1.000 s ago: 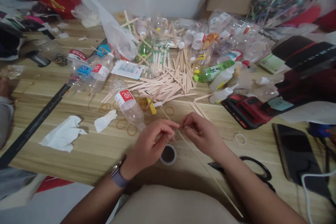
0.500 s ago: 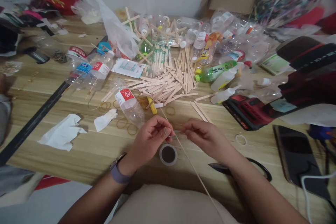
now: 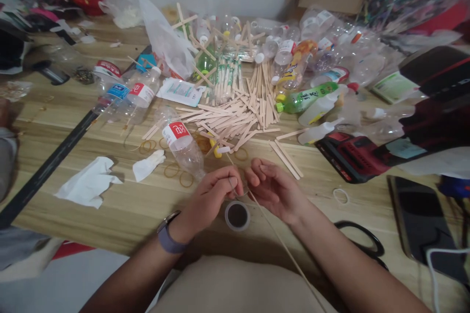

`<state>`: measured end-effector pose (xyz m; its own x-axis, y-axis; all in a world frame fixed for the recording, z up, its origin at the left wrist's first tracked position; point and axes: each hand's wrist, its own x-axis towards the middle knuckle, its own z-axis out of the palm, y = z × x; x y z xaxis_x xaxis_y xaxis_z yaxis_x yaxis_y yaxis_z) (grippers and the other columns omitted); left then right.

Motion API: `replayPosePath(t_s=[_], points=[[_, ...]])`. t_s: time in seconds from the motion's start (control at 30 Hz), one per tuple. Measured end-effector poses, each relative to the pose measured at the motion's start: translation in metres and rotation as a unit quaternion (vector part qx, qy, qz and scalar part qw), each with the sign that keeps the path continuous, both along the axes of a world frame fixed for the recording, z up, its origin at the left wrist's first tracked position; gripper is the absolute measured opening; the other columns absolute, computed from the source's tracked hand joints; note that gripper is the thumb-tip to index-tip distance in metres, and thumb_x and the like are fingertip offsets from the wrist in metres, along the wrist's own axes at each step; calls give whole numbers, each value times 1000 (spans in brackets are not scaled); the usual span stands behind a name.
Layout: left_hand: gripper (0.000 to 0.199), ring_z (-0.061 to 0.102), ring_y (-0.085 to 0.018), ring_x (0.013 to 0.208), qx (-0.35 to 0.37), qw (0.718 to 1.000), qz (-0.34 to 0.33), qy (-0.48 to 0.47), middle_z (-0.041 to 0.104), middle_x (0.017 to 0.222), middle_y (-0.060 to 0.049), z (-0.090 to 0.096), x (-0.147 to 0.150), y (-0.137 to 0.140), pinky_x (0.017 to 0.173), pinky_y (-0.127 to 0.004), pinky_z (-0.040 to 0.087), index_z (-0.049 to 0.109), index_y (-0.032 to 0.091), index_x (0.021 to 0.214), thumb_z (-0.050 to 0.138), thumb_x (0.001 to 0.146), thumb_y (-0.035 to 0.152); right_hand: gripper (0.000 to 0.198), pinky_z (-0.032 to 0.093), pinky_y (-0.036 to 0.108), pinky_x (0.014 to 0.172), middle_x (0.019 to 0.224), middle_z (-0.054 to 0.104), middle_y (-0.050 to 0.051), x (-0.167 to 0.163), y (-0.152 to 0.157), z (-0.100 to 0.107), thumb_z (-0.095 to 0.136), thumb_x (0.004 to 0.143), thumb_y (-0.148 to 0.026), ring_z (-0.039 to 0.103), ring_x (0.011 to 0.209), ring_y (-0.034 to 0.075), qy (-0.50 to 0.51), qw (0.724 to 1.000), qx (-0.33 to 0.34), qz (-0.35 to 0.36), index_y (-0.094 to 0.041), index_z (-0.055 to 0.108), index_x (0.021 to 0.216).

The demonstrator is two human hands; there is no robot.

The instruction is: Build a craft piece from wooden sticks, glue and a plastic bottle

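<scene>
My left hand (image 3: 215,193) is closed, thumb and fingertips pinching a thin dark loop (image 3: 232,183) that looks like wire or thread. Close beside it, my right hand (image 3: 275,188) has its fingers curled inward; whatever they grip is too fine to make out. A long thin tan strand (image 3: 277,234), cord or slender stick, runs from the table past the fingertips down to the lower right. Below the hands sits a small round cup (image 3: 237,216) with dark contents. Black-handled scissors (image 3: 362,237) lie partly hidden beneath my right forearm.
A labelled plastic bottle (image 3: 179,137) lies left of the hands, near rubber bands (image 3: 172,170). Wooden sticks (image 3: 235,117) are heaped ahead. At right are a red-and-black power tool (image 3: 352,154) and a phone (image 3: 422,220). White gloves (image 3: 90,181) lie at left.
My right hand has turned, its fingers now curled upward and closer to my left hand. The scissors' blade has gone out of sight. The view has shifted slightly.
</scene>
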<state>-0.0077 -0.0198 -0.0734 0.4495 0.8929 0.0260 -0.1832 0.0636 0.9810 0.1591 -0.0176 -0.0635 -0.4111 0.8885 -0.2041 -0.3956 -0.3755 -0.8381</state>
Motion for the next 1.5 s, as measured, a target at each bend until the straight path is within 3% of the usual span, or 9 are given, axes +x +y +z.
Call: replayPosePath(t_s=[0.2,0.43,0.53,0.63,0.87,1.0,1.23,1.4,1.5], points=[[32,35,-13,55,-3,999,-37,29,40,58,2,14,-1,5,54,-30,30,42,21,60,38,92,24,30,18,18,34,61,41,-9,3,0,7,62,79,-38,20,37,3,41,998,-37,11,-21,40,67],[34,38,-10,57,53,987,-46,146,41,61,5,39,-7,4,55,-27,30,41,20,63,40,96,29,26,27,19,38,61,50,-5,10,0,12,65,83,-35,38,43,6,31,999,-12,7,-19,49,69],[10,40,-10,56,97,961,-39,257,44,64,7,47,-10,-2,54,-26,30,54,19,86,54,91,29,27,31,20,42,62,50,-5,12,0,10,64,86,-35,41,46,7,21,1000,10,-2,-19,49,69],[21,48,-13,63,134,934,-29,329,49,69,6,52,-8,-7,60,-27,33,58,20,107,52,93,35,27,34,21,46,64,53,-3,11,0,10,65,87,-36,45,51,9,1,999,33,6,-19,53,70],[25,49,-15,72,177,888,-12,425,52,73,1,55,-2,-9,65,-30,31,51,18,73,43,96,25,25,33,24,51,64,55,-3,12,-3,13,62,91,-36,46,56,10,-44,996,76,27,-18,56,74],[20,45,-13,67,165,902,-36,398,48,69,4,50,-1,-11,62,-29,29,44,19,68,48,88,18,25,30,26,52,62,49,-4,11,-3,13,56,94,-35,40,54,10,-60,992,102,32,-20,52,74],[30,29,-10,53,100,940,23,327,31,56,8,39,9,-18,50,-27,19,27,21,59,54,72,15,27,26,27,54,62,41,-6,9,-8,16,52,97,-35,32,55,11,-17,991,124,39,-20,49,75],[30,21,-9,49,12,982,56,177,21,52,8,37,15,-24,46,-26,17,22,22,55,48,70,17,27,23,27,54,58,35,-7,-3,-13,28,56,96,-34,26,55,11,78,992,95,19,-20,49,73],[30,20,-8,48,36,987,95,127,21,51,8,38,16,-24,45,-25,17,21,22,54,46,70,16,27,22,26,52,58,32,-7,-11,-15,33,57,95,-32,24,54,11,109,990,86,0,-20,50,72]])
